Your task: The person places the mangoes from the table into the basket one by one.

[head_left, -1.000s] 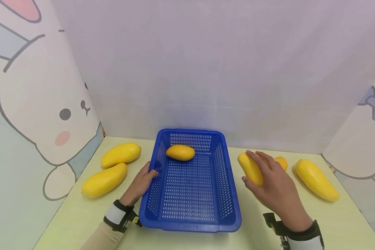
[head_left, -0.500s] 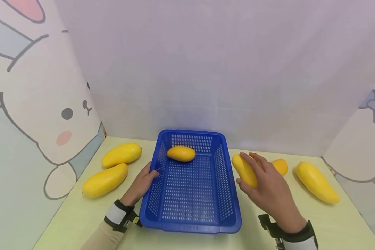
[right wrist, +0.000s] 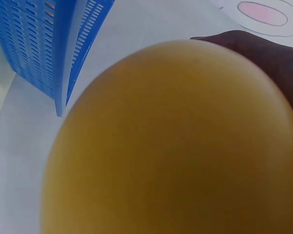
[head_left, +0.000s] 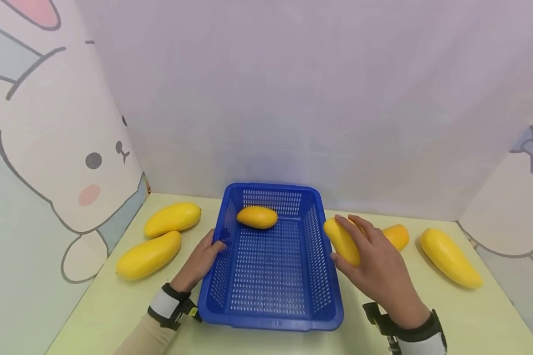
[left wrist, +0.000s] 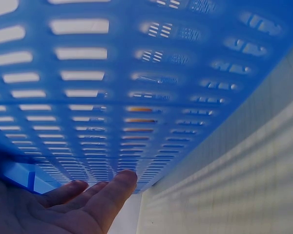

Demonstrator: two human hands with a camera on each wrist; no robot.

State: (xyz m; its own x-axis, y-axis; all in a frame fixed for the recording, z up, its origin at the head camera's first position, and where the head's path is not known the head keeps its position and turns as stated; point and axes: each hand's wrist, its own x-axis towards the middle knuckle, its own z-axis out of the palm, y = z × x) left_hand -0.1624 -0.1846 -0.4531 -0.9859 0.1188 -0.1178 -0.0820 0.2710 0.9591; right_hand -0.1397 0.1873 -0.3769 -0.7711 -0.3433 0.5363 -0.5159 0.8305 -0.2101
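My left hand (head_left: 202, 259) grips the left rim of a blue plastic basket (head_left: 271, 323), thumb over the edge. In the left wrist view, its fingers (left wrist: 112, 197) lie along the outside of the slotted wall. A yellow mango (head_left: 344, 241) is in my right hand (head_left: 377, 266), held beside the basket's right rim. That mango (right wrist: 176, 141) fills most of the right wrist view and hides much of the hand. Inside the basket, near its back left corner, lies an orange-yellow mango (head_left: 257, 217).
Two yellow mangoes (head_left: 172, 219) (head_left: 148, 256) lie left of the basket on the pale table (head_left: 93, 315). Right of my right hand are an orange-yellow mango (head_left: 397, 236), partly covered by it, and a yellow mango (head_left: 450, 258). A pale wall (head_left: 293, 108) stands behind the basket.
My right hand has moved left with the mango, up to the basket's right side, uncovering more of the orange-yellow mango behind it. My left hand keeps its hold on the basket.
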